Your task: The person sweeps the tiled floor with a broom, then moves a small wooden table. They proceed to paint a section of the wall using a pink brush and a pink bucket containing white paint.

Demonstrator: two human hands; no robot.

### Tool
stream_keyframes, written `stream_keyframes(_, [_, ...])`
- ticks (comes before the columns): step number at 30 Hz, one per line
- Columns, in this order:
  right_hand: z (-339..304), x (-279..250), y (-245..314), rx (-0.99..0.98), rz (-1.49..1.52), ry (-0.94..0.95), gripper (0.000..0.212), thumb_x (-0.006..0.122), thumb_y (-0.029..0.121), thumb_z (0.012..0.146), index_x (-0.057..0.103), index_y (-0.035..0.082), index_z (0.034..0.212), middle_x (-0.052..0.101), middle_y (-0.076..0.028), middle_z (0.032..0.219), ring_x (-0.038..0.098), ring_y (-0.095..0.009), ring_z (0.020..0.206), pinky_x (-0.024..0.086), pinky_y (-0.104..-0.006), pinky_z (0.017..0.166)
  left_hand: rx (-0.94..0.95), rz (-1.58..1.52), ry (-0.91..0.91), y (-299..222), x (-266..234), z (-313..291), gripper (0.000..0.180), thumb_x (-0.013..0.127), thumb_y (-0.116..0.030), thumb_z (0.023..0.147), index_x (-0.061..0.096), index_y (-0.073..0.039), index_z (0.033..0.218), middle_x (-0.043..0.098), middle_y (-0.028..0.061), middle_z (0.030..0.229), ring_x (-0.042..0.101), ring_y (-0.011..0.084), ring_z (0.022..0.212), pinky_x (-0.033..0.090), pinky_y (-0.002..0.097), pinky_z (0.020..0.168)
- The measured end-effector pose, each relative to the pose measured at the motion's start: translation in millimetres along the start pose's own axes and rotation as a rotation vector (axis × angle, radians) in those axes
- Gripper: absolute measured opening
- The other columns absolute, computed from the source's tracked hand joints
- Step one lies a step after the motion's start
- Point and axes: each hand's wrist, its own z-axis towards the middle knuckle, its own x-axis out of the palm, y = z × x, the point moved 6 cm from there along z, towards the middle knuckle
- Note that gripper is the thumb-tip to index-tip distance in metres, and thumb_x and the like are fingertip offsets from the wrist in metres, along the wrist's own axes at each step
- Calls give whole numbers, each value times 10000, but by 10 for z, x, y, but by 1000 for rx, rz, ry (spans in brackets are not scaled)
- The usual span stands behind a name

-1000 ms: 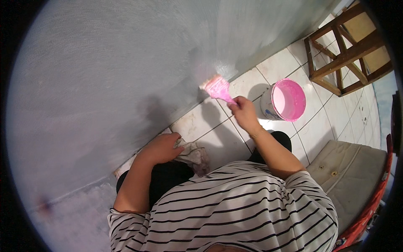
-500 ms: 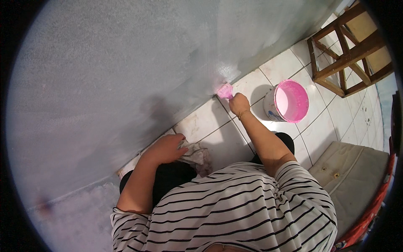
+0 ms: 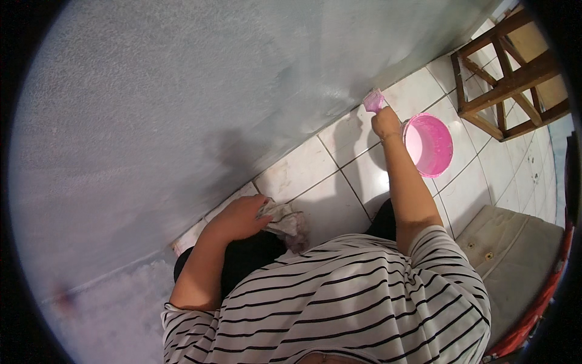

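My right hand [image 3: 387, 123] is closed round the handle of a paintbrush [image 3: 374, 101] smeared with pink, its bristle end at the foot of the grey wall [image 3: 182, 97]. Just right of that hand stands a bucket [image 3: 447, 145] with a pink inside and pale paint in it; my forearm covers part of its near side. Low at the left, my left hand [image 3: 241, 218] grips a crumpled, stained rag [image 3: 284, 219] that hangs over the floor beside my knee.
White floor tiles [image 3: 300, 173] run along the wall's base. A brown wooden frame [image 3: 506, 88] stands at the upper right. At the lower right is a pale padded cushion or mattress [image 3: 515, 242], with red cloth [image 3: 527, 324] along its edge.
My right hand has carried the paintbrush rightward and farther away along the wall's base, closer to the bucket. My left hand stays nearly in place with the rag.
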Motion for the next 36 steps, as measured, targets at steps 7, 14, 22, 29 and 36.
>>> stream_keyframes(7, [-115,647,120,-12,92,-86,207,480,70,732,519,-55,893,585,-268,866,571,-406,837,453,-449,739,-29,5,31,-36,3,69,395,577,-269,780,512,19,1042,565,234,962,539,371,908,425,411,786])
stream_keyframes(14, [-1271,354,418,-317,172,139,125,449,51,774,474,-9,880,556,-246,851,541,-420,815,419,-486,718,-5,24,18,-15,6,104,402,577,-267,781,505,21,1052,565,233,976,538,369,917,424,405,799])
stream_keyframes(22, [-154,-154,15,-26,258,-309,170,418,13,736,481,-42,884,564,-288,819,548,-438,789,420,-474,707,2,55,27,-45,26,98,406,574,-272,782,505,16,1059,568,231,977,536,373,923,421,408,804])
stream_keyframes(29, [-1171,179,361,-382,307,-27,132,441,88,813,451,28,929,506,-259,885,519,-441,820,401,-502,685,-15,29,51,-26,51,132,406,572,-278,784,507,15,1057,568,231,979,534,375,925,421,411,796])
stream_keyframes(36, [-699,-640,61,-299,331,-406,138,474,68,801,471,2,922,525,-247,863,524,-427,757,410,-459,650,0,62,44,-62,49,151,400,569,-279,786,507,10,1056,567,233,965,532,375,926,419,409,794])
